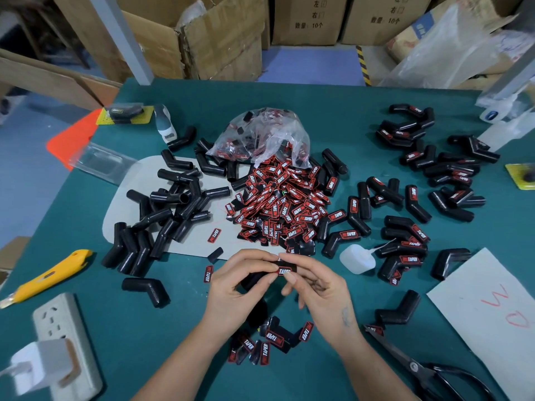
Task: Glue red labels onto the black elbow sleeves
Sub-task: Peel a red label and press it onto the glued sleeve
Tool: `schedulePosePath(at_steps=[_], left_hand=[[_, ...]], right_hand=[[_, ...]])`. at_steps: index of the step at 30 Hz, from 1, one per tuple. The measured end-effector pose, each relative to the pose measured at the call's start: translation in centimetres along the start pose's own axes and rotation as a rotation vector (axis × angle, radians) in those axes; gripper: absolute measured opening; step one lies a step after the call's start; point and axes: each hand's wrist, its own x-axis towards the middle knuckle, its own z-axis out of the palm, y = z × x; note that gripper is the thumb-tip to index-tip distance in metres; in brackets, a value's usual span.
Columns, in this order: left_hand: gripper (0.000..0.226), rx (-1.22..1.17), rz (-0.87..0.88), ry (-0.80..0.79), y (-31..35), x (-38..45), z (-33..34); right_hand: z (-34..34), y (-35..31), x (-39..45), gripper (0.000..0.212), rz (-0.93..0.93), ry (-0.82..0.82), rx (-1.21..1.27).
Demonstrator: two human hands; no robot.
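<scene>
Head cam looked down on a green table [289,94] w/ the job maybe half done, by my guess. Biggest lot: the unlabelled black elbow sleeves [165,209] heaped on the left, approx. as many as the finished ones. Labelled sleeves [428,175] lay scattered over the right side, red tags showing on most. Between the two groups sat the heap of loose red labels [285,206], spilling from a clear plastic bag [260,134], so plenty of stock was left. A few more labelled pieces [269,340] lay near the person's wrists, at the front edge.

Smaller stuff: scissors [428,369] front right, a yellow utility knife [49,274] front left, a white power strip [63,340] beside it. The glue bottle [357,257] lay on its side just right of the hands, nozzle pointing right.

Centre front, the sleeve in work [285,269] was held up off the table between both hands. Left hand [240,285] pinched its left part, thumb and fingertips curled round it. Right hand [315,285] pinched the right end, thumb beside the red label [284,271] on it. Looked like the label was being pressed down to set, though I couldn't tell if the glue had taken.
</scene>
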Motion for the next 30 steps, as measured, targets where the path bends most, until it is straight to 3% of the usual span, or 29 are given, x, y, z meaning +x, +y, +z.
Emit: schedulePosePath(at_steps=[9,15,23,30], left_hand=[[0.014,0.002,0.013,0.021,0.0,-0.1,0.2],[0.013,0.027,0.042,0.022,0.1,0.0,0.1],[0.015,0.013,0.061,0.038,0.0,0.3,0.1],[0.015,-0.163,-0.126,0.011,0.6,0.3,0.3]], right_hand=[[0.2,0.1,-0.3,0.031,-0.021,-0.017,0.106],[0.2,0.5,-0.1,0.045,-0.011,-0.072,0.024],[0.1,0.9,-0.2,0.045,-0.039,-0.043,0.062],[0.3,1.0,-0.3,0.046,-0.032,-0.03,0.094]])
